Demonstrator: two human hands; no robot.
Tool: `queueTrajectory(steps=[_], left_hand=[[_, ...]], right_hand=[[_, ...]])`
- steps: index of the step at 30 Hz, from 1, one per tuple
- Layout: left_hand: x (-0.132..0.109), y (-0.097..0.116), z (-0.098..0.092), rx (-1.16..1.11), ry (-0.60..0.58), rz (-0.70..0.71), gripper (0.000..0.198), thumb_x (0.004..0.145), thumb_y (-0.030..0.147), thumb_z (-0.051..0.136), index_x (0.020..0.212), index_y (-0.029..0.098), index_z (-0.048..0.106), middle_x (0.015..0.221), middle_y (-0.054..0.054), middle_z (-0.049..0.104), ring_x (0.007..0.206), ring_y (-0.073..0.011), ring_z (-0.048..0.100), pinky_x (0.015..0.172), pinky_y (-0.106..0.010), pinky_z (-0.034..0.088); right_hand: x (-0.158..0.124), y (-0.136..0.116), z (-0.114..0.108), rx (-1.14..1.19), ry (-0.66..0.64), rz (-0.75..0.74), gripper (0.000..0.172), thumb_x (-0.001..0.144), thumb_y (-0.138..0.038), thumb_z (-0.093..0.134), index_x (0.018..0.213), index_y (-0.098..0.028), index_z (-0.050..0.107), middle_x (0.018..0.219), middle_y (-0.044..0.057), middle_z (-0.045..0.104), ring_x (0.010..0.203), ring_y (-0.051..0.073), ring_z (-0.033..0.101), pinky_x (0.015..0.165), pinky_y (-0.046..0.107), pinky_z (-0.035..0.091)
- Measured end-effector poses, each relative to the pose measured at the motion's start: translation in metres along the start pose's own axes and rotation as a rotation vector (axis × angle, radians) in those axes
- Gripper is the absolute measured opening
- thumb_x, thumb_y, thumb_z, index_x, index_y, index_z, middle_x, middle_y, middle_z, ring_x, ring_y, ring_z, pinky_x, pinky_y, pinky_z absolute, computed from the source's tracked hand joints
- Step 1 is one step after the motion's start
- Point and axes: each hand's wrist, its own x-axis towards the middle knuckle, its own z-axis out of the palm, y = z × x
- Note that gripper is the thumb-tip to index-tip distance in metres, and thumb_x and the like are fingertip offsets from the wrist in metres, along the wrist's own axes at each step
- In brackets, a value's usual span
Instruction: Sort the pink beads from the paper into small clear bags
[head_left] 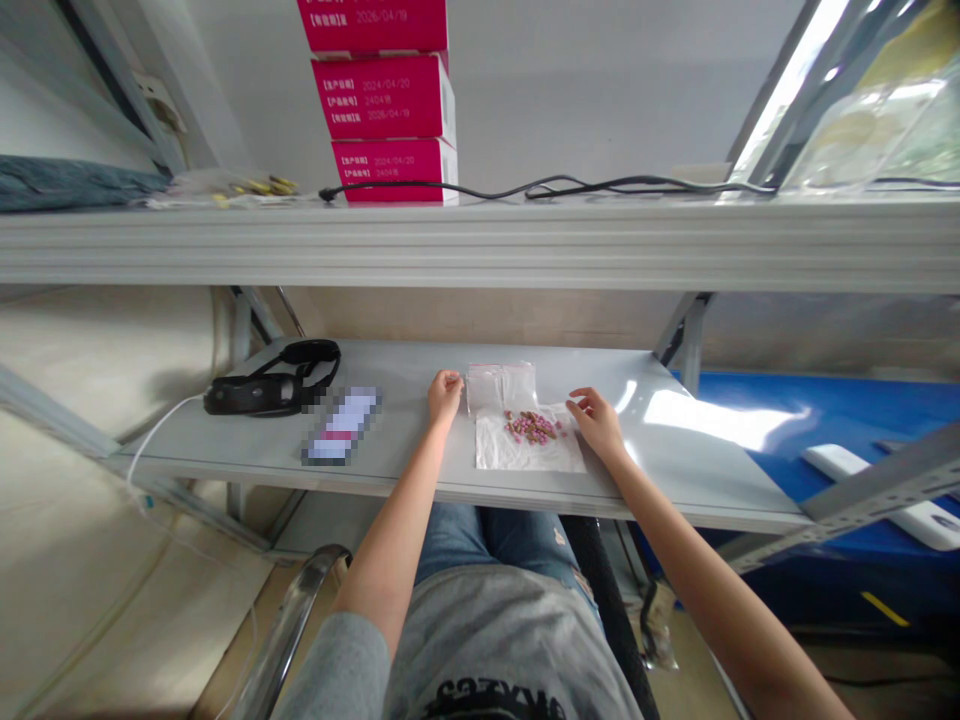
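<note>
a pale crinkled sheet (491,456) lies on the grey worktop (420,470) in front of the seated person, and a loose pile of small pink and brownish buds (532,428) sits on it, mostly across its upper middle. a clear zip bag (501,384) with a reddish line along its top lies flat at the far left edge of the sheet. the left hand (445,394) is to the left of the sheet, just beside the bag, with its fingers curled in and the fingertips close together; whether they pinch anything, i can't tell. the right hand (596,420) is at the far right corner of the sheet, fingers bent, thumb and forefinger near that corner; i can't tell if they grip it

well to the left of the sheet is a pixelated phone-like object (341,428), and farther left a black strapped device (259,392) with a white cable (154,440) running off it. above and beyond the sheet runs a shelf (480,248) bearing a stack of magenta boxes (390,97) and a black cable (585,187). well to the right of the sheet is a blue surface (847,400)
</note>
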Motion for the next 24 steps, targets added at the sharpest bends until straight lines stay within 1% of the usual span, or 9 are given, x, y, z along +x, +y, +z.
queueTrajectory(steps=[12, 18, 24], left_hand=[[0.0022, -0.0027, 0.0007, 0.003, -0.001, 0.000, 0.012, 0.070, 0.021, 0.055, 0.081, 0.018, 0.055, 0.072, -0.001, 0.060, 0.066, -0.0133, 0.057, 0.064, -0.025, 0.045], [0.0009, -0.0001, 0.0000, 0.009, -0.003, -0.001, 0.012, 0.069, 0.020, 0.055, 0.082, 0.018, 0.056, 0.074, -0.002, 0.061, 0.069, -0.0146, 0.059, 0.067, -0.026, 0.045], [0.0000, 0.0011, -0.0002, 0.009, -0.002, -0.009, 0.012, 0.069, 0.020, 0.055, 0.081, 0.018, 0.055, 0.074, -0.002, 0.061, 0.069, -0.0144, 0.059, 0.066, -0.026, 0.045]], right_hand=[[0.0013, 0.0033, 0.0017, -0.005, 0.006, 0.004, 0.025, 0.074, -0.037, 0.050, 0.091, -0.022, 0.059, 0.067, 0.001, 0.059, 0.058, 0.016, 0.054, 0.059, 0.029, 0.043], [0.0017, 0.0049, 0.0019, -0.003, 0.000, -0.006, 0.025, 0.074, -0.037, 0.051, 0.091, -0.021, 0.060, 0.067, 0.001, 0.059, 0.058, 0.016, 0.054, 0.059, 0.029, 0.043], [0.0019, 0.0050, 0.0017, -0.011, -0.006, -0.001, 0.026, 0.074, -0.037, 0.051, 0.091, -0.021, 0.060, 0.067, 0.001, 0.059, 0.057, 0.016, 0.054, 0.059, 0.029, 0.043]])
